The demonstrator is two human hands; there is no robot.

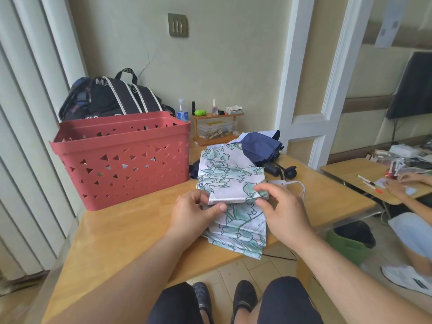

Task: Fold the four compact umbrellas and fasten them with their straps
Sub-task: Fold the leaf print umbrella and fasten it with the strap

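Observation:
A white compact umbrella with a green floral print (230,176) lies lengthwise on the wooden table (131,228), its canopy flattened into pleats that reach the near edge. My left hand (195,212) pinches a folded panel's edge at the left. My right hand (281,211) pinches the same fold at the right. A navy blue umbrella (260,146) lies loosely bunched behind it, with its black handle (273,170) pointing right. A bit of dark fabric (194,170) pokes out left of the floral umbrella.
A red perforated plastic basket (121,157) stands at the table's left, a black backpack (112,99) behind it. A small wooden shelf (216,127) with bottles sits at the back. A white cable (297,185) lies right of my hands. Another person's hands (402,183) work at a second table (350,174).

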